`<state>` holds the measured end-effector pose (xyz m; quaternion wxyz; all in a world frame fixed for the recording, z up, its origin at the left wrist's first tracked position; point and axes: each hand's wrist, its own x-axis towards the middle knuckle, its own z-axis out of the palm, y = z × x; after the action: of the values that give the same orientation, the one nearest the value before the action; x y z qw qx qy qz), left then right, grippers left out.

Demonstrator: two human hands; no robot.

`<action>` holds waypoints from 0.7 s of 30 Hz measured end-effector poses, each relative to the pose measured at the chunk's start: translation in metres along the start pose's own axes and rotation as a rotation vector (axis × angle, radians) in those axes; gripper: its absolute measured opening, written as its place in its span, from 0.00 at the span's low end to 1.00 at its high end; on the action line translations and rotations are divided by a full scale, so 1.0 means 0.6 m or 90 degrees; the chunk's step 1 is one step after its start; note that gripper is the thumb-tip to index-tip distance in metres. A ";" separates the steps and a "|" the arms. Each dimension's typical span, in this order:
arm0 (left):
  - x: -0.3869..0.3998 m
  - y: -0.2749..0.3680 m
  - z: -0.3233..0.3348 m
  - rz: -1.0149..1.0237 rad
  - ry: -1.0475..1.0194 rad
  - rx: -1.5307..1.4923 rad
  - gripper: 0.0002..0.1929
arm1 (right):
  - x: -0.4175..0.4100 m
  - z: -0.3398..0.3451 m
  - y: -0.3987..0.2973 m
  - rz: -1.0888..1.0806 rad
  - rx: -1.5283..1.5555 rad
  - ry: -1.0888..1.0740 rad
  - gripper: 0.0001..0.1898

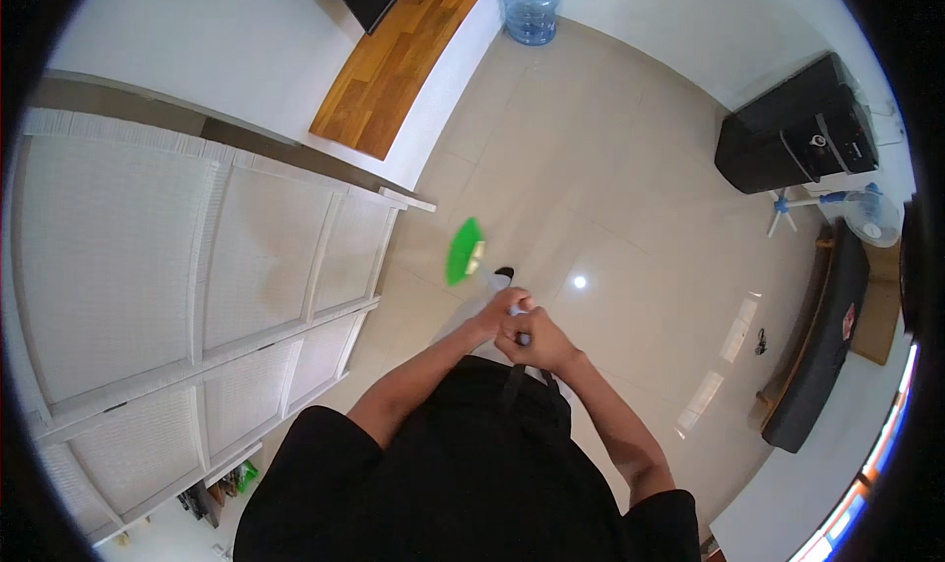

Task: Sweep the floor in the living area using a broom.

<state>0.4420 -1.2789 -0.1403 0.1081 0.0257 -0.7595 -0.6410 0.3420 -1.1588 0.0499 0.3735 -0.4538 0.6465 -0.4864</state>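
Note:
Both my hands grip the pale handle of a broom in front of my waist. My left hand (503, 312) is closed around the handle, on the side towards the broom head. Close beside it, my right hand (537, 339) is closed around the handle near its rounded end. The broom head (464, 252), with green bristles and a pale yellow part, is by the floor ahead and slightly left, somewhat blurred. Most of the handle is hidden by my hands or seen end-on. A dark-tipped foot (505, 272) shows just beyond my hands.
A white woven folding screen (196, 267) stands at left, beside a wood-topped ledge (399, 60). A blue water jug (531, 12) sits at the far wall. At right are a large black case (797, 130), a fan (871, 215) and a dark cushioned bench (819, 348). Cream tiles (613, 193) cover the floor.

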 end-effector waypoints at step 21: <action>-0.014 0.308 -0.078 -0.049 -0.170 0.070 0.06 | 0.025 0.116 -0.256 -0.123 -0.089 -0.057 0.12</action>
<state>0.4776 -1.2901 0.0469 -0.0199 -0.0249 -0.7995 -0.5998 0.4356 -1.2111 0.1806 0.3212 -0.5602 0.6147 -0.4530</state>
